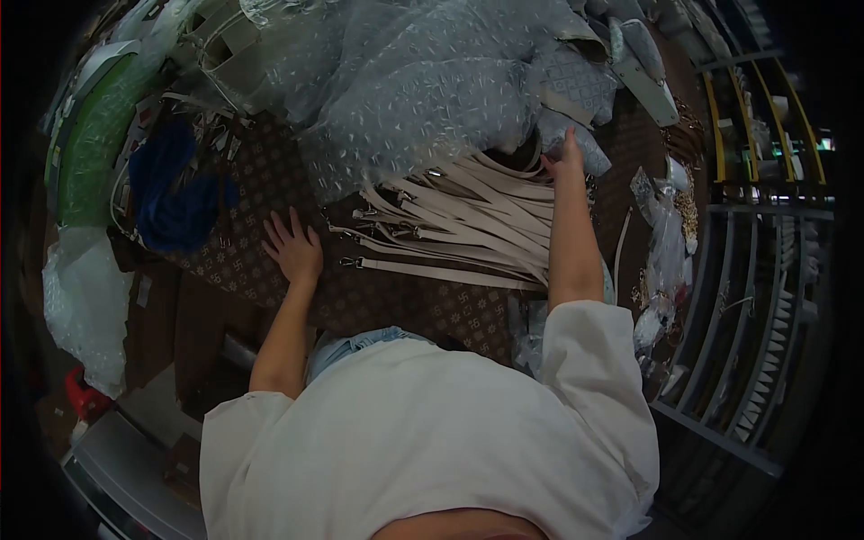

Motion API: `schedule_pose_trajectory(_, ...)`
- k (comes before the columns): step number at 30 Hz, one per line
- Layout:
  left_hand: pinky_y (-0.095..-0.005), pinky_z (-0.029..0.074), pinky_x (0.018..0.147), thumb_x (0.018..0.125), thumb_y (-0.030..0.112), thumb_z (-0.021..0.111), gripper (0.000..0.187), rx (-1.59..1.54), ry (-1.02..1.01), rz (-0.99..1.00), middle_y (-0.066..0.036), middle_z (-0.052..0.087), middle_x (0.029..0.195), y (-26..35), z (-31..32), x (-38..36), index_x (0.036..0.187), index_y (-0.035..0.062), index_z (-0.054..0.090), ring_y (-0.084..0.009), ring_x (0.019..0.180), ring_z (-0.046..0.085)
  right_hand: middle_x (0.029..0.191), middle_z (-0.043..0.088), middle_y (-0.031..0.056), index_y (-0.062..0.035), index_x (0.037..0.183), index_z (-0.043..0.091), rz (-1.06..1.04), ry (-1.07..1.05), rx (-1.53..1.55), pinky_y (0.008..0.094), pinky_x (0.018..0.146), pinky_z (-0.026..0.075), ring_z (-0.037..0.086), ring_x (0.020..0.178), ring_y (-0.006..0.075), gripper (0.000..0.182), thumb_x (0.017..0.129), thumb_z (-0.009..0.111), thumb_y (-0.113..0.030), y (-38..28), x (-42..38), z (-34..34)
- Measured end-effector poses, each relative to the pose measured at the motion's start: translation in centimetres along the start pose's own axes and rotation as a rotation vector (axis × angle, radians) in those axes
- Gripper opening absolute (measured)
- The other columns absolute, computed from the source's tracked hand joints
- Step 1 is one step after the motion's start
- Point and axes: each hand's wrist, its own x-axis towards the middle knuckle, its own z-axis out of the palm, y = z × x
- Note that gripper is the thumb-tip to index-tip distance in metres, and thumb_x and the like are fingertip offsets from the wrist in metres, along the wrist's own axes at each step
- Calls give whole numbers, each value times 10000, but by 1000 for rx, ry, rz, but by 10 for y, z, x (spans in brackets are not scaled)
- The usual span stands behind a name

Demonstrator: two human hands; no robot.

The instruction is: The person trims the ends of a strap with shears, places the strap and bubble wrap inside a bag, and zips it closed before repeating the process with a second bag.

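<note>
My left hand (292, 247) lies flat, fingers spread, on the brown patterned sheet (405, 306) that covers the table. It holds nothing. Just to its right lies a bundle of several beige straps (468, 229) with metal clips at their left ends. My right hand (567, 160) reaches far over the straps' far end, fingers resting by a grey patterned piece (580, 90). Whether it grips anything there is hidden. My white sleeves and shirt fill the lower view.
A big sheet of clear bubble wrap (423, 90) covers the far table. A blue cloth bundle (175, 193) and a green roll (94, 144) sit at the left. Plastic bags with metal fittings (666, 243) lie right, beside metal shelving (765, 270).
</note>
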Motion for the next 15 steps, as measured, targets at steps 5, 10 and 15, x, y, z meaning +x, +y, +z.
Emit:
schedule_pose_trajectory(5, -559, 192, 988, 851, 321, 422, 496, 12, 36, 11, -133, 232, 1388, 0, -2, 0, 1320, 190, 331, -324, 1291, 185, 1099, 483, 121, -23, 1098, 470, 37, 34, 156, 438, 802, 430, 479, 978, 302, 492, 759, 627, -345, 3, 23, -3)
schedule_pose_trajectory(10, -569, 188, 988, 843, 329, 429, 493, -6, 46, 28, -150, 241, 1380, 0, 1, -2, 1306, 172, 360, -344, 1282, 197, 1037, 532, 83, -51, 1061, 504, -171, -154, 325, 351, 692, 464, 540, 900, 223, 366, 767, 615, -239, 9, -44, -104)
schedule_pose_trajectory(15, -594, 199, 965, 833, 293, 460, 474, -73, 127, 55, -155, 278, 1361, -8, 11, -1, 1286, 175, 386, -355, 1273, 216, 1027, 542, 89, -57, 1058, 511, -246, -175, 520, 366, 694, 443, 543, 862, 214, 404, 744, 614, -288, 42, -144, -198)
